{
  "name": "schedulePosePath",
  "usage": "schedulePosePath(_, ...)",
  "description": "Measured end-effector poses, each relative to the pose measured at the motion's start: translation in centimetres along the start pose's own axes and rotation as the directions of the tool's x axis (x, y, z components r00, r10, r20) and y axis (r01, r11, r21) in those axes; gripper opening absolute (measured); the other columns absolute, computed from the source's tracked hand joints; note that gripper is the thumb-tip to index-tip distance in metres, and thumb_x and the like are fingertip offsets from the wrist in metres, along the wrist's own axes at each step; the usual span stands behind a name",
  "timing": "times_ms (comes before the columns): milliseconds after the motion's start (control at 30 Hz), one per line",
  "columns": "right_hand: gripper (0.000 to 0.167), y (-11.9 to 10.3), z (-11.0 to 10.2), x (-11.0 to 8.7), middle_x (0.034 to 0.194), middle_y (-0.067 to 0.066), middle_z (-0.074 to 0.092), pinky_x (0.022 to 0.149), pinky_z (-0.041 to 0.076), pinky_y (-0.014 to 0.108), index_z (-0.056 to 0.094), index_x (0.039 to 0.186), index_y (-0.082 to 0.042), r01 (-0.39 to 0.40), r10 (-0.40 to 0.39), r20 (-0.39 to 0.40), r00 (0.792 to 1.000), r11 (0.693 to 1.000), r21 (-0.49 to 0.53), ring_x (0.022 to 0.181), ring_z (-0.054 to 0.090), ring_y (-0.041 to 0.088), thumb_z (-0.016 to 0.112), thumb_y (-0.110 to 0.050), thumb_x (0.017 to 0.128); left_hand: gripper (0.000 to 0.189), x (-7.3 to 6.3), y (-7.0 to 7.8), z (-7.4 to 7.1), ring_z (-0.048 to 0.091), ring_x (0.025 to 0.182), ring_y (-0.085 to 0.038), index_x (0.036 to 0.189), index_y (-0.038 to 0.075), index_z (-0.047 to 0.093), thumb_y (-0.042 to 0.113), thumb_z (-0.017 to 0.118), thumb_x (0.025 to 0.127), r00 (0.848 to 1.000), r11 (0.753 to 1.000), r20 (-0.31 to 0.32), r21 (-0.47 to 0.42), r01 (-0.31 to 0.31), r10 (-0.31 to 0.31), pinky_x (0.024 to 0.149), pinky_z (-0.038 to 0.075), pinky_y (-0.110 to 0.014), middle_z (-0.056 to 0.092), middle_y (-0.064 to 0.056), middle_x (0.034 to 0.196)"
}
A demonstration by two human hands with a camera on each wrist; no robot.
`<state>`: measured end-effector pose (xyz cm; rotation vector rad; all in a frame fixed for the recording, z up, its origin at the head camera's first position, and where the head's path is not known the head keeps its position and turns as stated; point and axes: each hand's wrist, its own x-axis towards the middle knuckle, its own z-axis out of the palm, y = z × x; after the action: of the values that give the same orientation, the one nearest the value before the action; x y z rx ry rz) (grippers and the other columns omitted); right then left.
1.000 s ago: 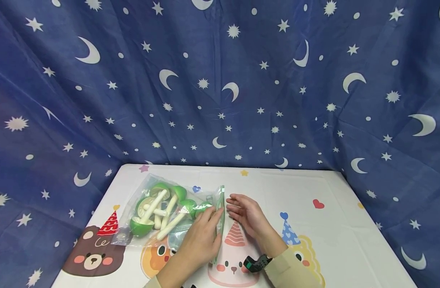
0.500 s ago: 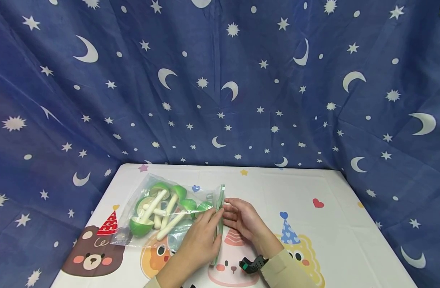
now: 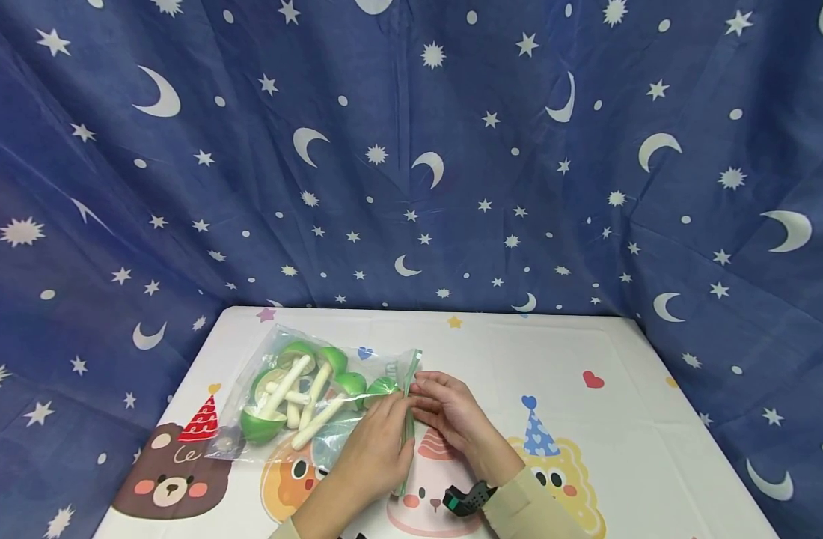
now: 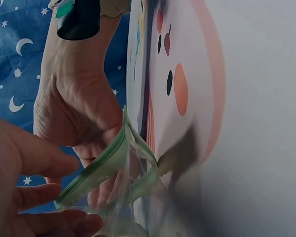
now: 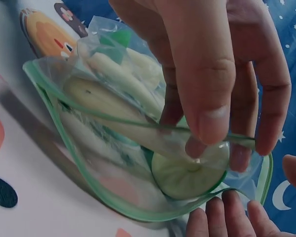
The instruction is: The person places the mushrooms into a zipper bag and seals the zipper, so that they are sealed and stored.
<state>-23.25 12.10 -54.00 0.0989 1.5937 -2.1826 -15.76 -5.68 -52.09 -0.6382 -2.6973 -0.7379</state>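
Note:
A clear zip bag (image 3: 250,442) with a green zip edge lies on the table, its mouth facing right. Inside are several mushrooms (image 3: 266,427) with green caps and pale stems. My left hand (image 3: 378,442) lies over the bag's mouth and pinches its upper lip; in the right wrist view this left hand (image 5: 212,74) has its thumb on the near side of the rim. My right hand (image 3: 452,412) is at the mouth from the right, its fingertips (image 5: 229,197) at the lower lip and its thumb apart from it. The mouth gapes in both wrist views.
The white tablecloth (image 3: 620,434) has printed animals, hearts and stars. A dark blue curtain (image 3: 358,195) with moons and stars hangs behind and at both sides. A black device (image 3: 468,498) is strapped to the right wrist.
My right hand has moved left to the bag's zip edge, where a gap showed before. My left hand and the mushrooms stay nearly in place.

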Motion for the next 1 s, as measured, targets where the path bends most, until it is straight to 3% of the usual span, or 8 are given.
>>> schedulePosePath(200, 0.049, 0.0, 0.5, -0.1, 0.103, 0.001, 0.076, 0.087, 0.066, 0.027, 0.054, 0.141, 0.001, -0.002, 0.002, -0.004, 1.0, 0.999, 0.032, 0.09, 0.077, 0.011, 0.074, -0.018, 0.1, 0.051, 0.0, -0.1, 0.1, 0.066, 0.122, -0.022, 0.127, 0.009, 0.058, 0.013, 0.084, 0.084, 1.0, 1.0, -0.028, -0.014, 0.007, -0.007, 0.107, 0.058, -0.041, 0.069, -0.003, 0.118)
schedulePosePath(467, 0.054, 0.5, 0.9, -0.2, 0.107, 0.002, 0.071, 0.09, 0.066, 0.029, 0.052, 0.142, 0.004, 0.043, -0.043, -0.044, 0.998, 0.999, 0.009, 0.092, 0.076, 0.011, 0.076, -0.013, 0.096, 0.058, -0.1, -0.2, 0.2, 0.067, 0.116, -0.022, 0.135, 0.005, 0.057, 0.015, 0.083, 0.084, 1.0, 1.0, -0.029, -0.003, 0.011, -0.011, 0.1, 0.06, -0.041, 0.071, -0.006, 0.119)
schedulePosePath(767, 0.053, 0.7, 1.4, 0.2, 0.107, 0.003, 0.074, 0.088, 0.067, 0.03, 0.053, 0.141, 0.002, 0.055, -0.053, -0.092, 0.994, 0.998, 0.015, 0.095, 0.077, 0.014, 0.075, -0.011, 0.095, 0.042, -0.1, -0.2, 0.1, 0.063, 0.098, -0.015, 0.114, 0.013, 0.056, 0.013, 0.082, 0.081, 0.998, 1.0, -0.064, -0.005, -0.002, 0.001, 0.083, 0.058, -0.035, 0.063, 0.004, 0.1)
schedulePosePath(1000, 0.052, 0.7, 2.1, 0.5, 0.11, 0.007, 0.073, 0.083, 0.066, 0.026, 0.054, 0.139, 0.002, 0.058, -0.055, -0.137, 0.989, 0.998, 0.017, 0.092, 0.076, 0.012, 0.077, -0.015, 0.095, 0.04, 0.0, -0.1, -0.1, 0.059, 0.089, -0.015, 0.109, 0.013, 0.054, 0.01, 0.082, 0.08, 0.998, 1.0, -0.06, 0.003, -0.019, 0.019, 0.077, 0.056, -0.035, 0.059, 0.004, 0.092)
